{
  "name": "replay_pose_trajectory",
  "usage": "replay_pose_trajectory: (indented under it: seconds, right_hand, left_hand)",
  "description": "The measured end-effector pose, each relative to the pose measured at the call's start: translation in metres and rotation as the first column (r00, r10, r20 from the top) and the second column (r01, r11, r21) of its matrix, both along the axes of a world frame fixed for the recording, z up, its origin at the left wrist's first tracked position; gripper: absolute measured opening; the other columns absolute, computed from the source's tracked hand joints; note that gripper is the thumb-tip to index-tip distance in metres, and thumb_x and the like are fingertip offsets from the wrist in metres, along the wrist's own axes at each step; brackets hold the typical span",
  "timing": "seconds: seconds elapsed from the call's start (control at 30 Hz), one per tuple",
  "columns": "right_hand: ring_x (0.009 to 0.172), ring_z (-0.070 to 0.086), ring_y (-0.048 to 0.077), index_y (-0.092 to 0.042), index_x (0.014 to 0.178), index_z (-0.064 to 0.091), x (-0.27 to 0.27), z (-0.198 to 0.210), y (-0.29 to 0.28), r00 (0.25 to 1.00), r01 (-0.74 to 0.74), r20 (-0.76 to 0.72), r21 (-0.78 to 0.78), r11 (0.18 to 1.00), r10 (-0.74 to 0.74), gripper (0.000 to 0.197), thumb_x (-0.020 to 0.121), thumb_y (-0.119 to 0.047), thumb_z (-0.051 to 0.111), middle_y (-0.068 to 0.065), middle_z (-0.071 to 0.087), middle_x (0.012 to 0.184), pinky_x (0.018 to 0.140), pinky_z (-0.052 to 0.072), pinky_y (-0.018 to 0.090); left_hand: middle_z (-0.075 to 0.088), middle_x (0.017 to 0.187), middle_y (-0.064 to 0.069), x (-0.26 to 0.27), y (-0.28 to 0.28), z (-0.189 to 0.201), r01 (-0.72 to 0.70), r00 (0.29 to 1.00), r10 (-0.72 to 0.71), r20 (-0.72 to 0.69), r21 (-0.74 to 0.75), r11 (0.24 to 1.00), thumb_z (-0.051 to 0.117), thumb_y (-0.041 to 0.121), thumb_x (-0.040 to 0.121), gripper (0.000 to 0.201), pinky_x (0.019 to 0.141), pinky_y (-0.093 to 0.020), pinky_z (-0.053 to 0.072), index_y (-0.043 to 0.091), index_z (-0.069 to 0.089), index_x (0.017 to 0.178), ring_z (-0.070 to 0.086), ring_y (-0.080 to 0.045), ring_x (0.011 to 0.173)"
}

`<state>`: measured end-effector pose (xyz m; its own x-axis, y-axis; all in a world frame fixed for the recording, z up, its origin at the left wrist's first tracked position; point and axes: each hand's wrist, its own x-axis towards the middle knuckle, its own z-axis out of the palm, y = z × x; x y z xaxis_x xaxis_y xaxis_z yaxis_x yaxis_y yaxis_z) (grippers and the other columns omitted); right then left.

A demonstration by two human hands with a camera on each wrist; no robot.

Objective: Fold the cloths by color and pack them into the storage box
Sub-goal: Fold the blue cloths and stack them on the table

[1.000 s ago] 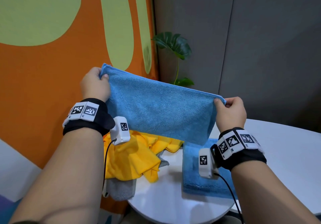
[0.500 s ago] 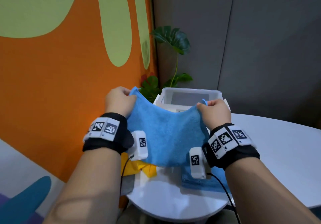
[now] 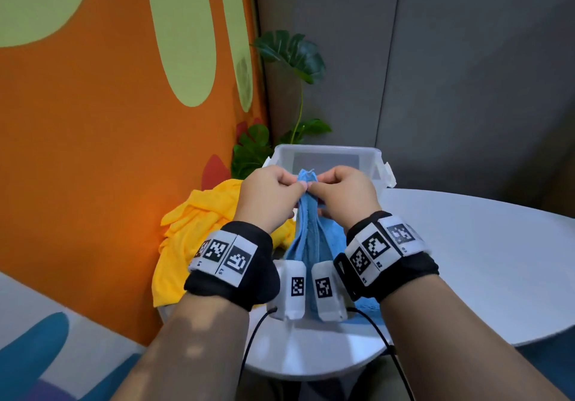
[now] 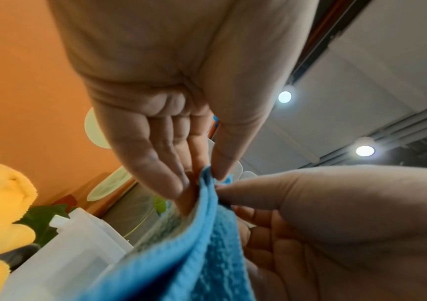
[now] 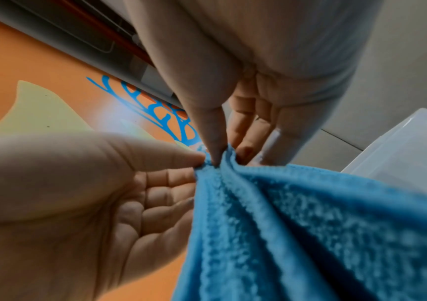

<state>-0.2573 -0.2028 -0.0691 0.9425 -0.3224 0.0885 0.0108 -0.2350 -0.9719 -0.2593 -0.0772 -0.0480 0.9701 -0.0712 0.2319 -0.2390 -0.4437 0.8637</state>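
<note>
- Here, in the head view, two hands meet above the white surface: the left hand and right hand each pinch the top corners of one blue cloth, which hangs between the wrists. A second blue cloth lies on the surface beneath it. One yellow cloth sits crumpled to the left, and one clear storage box stands just behind the hands (a leafy plant rises beyond it).
- From the left wrist, thumb and fingers clamp the cloth's edge; the box and yellow cloth show at lower left.
- From the right wrist, thumb and fingers nip the same bunched corners, the other hand touching.
</note>
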Motion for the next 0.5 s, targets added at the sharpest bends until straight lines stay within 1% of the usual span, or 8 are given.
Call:
replay_pose_trajectory:
  seconds: [0.07,0.13,0.23,0.27,0.3,0.37,0.4,0.5]
  right_hand:
    - [0.072,0.070,0.025,-0.022,0.067,0.063,-0.001,-0.001,-0.002,1.000,0.008,0.020,-0.020,1.000,-0.008,0.012,0.069,-0.029,0.073,0.003,0.071,0.071,0.071,0.058,0.049]
    - [0.075,0.070,0.025,-0.021,0.067,0.067,-0.004,0.001,-0.003,0.999,0.002,0.047,-0.025,1.000,-0.001,0.012,0.073,-0.032,0.070,0.001,0.071,0.071,0.074,0.057,0.048]
    - [0.082,0.067,0.018,-0.020,0.079,0.069,-0.010,0.008,-0.006,0.995,-0.067,0.068,-0.120,0.990,0.076,0.015,0.082,-0.034,0.066,-0.002,0.071,0.079,0.082,0.055,0.043]
    - [0.084,0.066,0.015,-0.019,0.087,0.068,-0.011,0.009,-0.008,0.991,-0.099,0.075,-0.163,0.982,0.113,0.011,0.082,-0.029,0.069,-0.003,0.071,0.084,0.084,0.054,0.039]
    - [0.085,0.065,0.012,-0.018,0.095,0.066,-0.012,0.010,-0.011,0.987,-0.122,0.079,-0.206,0.971,0.141,0.015,0.081,-0.021,0.071,-0.004,0.069,0.088,0.086,0.054,0.036]
    - [0.081,0.061,0.008,-0.018,0.098,0.062,-0.015,0.011,-0.016,0.984,-0.124,0.086,-0.305,0.944,0.157,0.024,0.079,-0.006,0.068,-0.008,0.065,0.089,0.086,0.053,0.030]
    - [0.079,0.059,0.006,-0.020,0.096,0.061,-0.018,0.012,-0.019,0.982,-0.113,0.103,-0.350,0.930,0.158,0.025,0.079,-0.002,0.065,-0.010,0.063,0.087,0.085,0.052,0.028]
    - [0.080,0.060,0.006,-0.025,0.089,0.063,-0.024,0.017,-0.025,0.969,-0.115,0.162,-0.363,0.925,0.185,0.025,0.081,-0.001,0.060,-0.012,0.064,0.084,0.082,0.051,0.024]
  left_hand:
    - [0.070,0.080,-0.003,-0.001,-0.002,0.000,0.012,1.000,-0.012,-0.002,0.002,1.000,0.063,0.017,0.088,0.016,0.067,-0.041,0.060,0.012,0.066,0.073,0.070,-0.020,0.077]
    - [0.072,0.077,-0.006,-0.001,-0.004,0.000,0.030,0.999,-0.030,-0.016,0.004,1.000,0.056,0.016,0.088,0.021,0.070,-0.044,0.059,0.009,0.068,0.072,0.070,-0.023,0.078]
    - [0.072,0.078,-0.012,-0.001,-0.007,0.003,0.065,0.997,-0.065,-0.046,-0.005,0.998,0.047,0.012,0.087,0.026,0.075,-0.047,0.057,0.005,0.069,0.075,0.070,-0.028,0.081]
    - [0.073,0.082,-0.013,-0.002,-0.009,0.004,0.079,0.995,-0.079,-0.057,-0.010,0.997,0.044,0.008,0.087,0.028,0.075,-0.042,0.058,0.007,0.070,0.078,0.070,-0.028,0.083]
    - [0.073,0.087,-0.014,-0.002,-0.009,0.005,0.093,0.994,-0.094,-0.063,-0.018,0.996,0.041,0.003,0.087,0.030,0.070,-0.032,0.057,0.008,0.070,0.082,0.069,-0.026,0.084]
    - [0.072,0.091,-0.011,-0.003,-0.008,0.005,0.118,0.991,-0.120,-0.063,-0.029,0.993,0.039,-0.004,0.086,0.034,0.058,-0.013,0.049,0.007,0.071,0.092,0.067,-0.020,0.081]
    - [0.071,0.090,-0.007,-0.002,-0.007,0.004,0.126,0.991,-0.126,-0.037,-0.016,0.992,0.040,-0.006,0.085,0.035,0.060,-0.011,0.048,0.008,0.071,0.092,0.067,-0.018,0.081]
    - [0.065,0.093,0.000,0.006,0.003,-0.006,0.081,0.993,-0.089,0.076,0.112,0.990,0.055,-0.002,0.079,0.025,0.077,-0.027,0.051,0.019,0.064,0.088,0.061,-0.018,0.087]
